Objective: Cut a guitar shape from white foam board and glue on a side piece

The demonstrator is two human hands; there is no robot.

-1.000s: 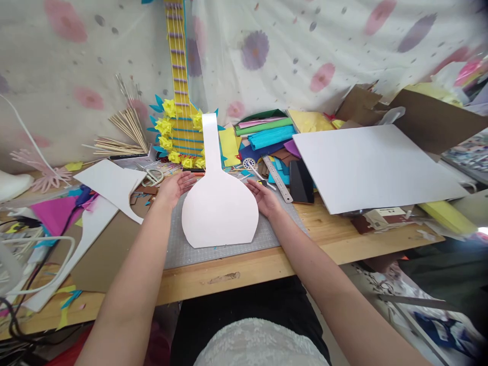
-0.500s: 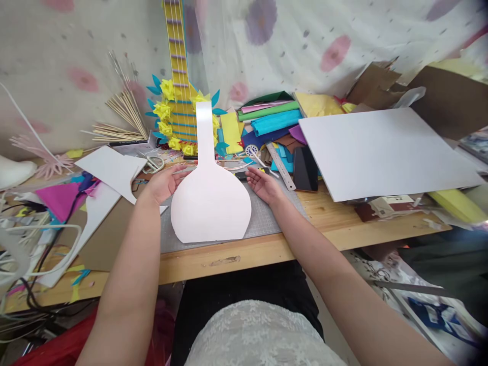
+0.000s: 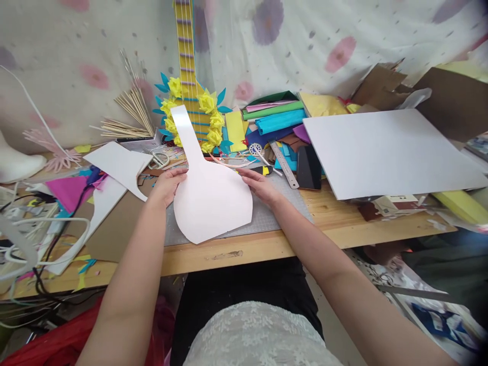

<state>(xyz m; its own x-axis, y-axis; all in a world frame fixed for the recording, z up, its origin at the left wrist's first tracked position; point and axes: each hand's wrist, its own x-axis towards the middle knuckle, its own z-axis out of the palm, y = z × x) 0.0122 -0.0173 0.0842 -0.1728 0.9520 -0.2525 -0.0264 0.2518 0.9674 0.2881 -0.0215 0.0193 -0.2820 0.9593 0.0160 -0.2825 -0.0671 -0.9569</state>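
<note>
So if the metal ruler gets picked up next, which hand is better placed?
Probably the right hand: it's at the right edge of the white cutout, nearer the metal ruler. The left hand is at the opposite edge, farther away.

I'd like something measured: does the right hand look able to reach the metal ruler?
Probably yes: the metal ruler lies just beyond the right hand, its near end uncovered, though that hand would likely leave the white cutout first.

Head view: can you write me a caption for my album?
Left hand and right hand at the sides of a white cutout, with a flowery yellow guitar behind.
</note>
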